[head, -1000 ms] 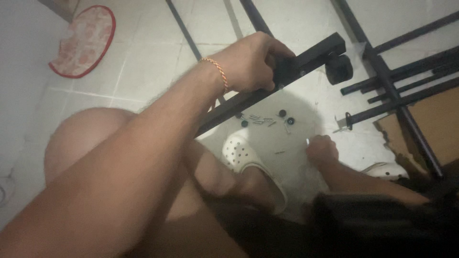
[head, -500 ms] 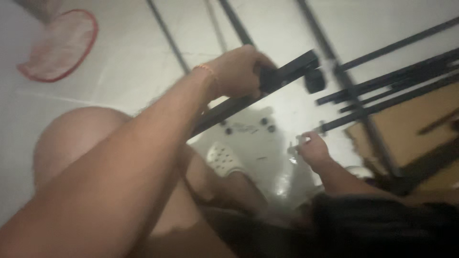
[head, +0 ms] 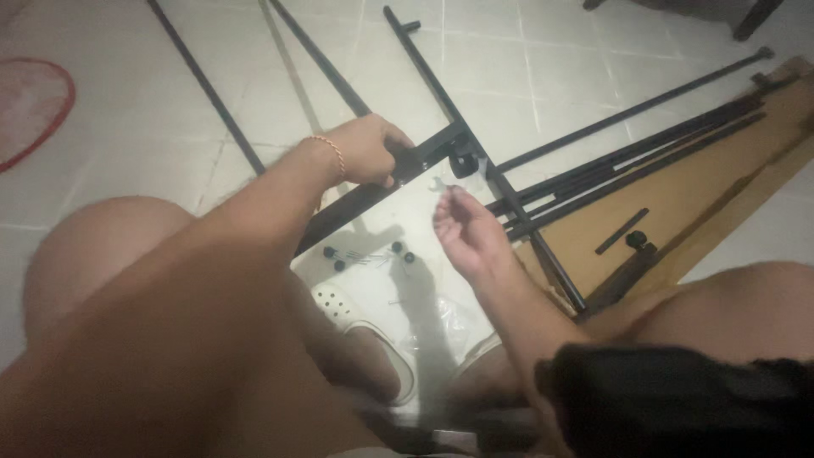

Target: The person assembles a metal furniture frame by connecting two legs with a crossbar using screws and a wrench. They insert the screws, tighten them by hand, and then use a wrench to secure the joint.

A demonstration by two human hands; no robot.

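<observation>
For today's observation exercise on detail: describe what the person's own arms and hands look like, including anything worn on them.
Both arms are bare, with no sleeves and no gloves. The left hand has a thin beaded bracelet, orange-gold in colour, around the wrist. The right hand shows no ring, watch or band on the visible side. No markings can be made out on either forearm in this dim light.

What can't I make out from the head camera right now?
- Head view: the left hand covers the part of the black bar it grips.
- The small wrench at the right hand fingertips is too small to read.
- The small black parts on the floor are too tiny to identify.
</observation>
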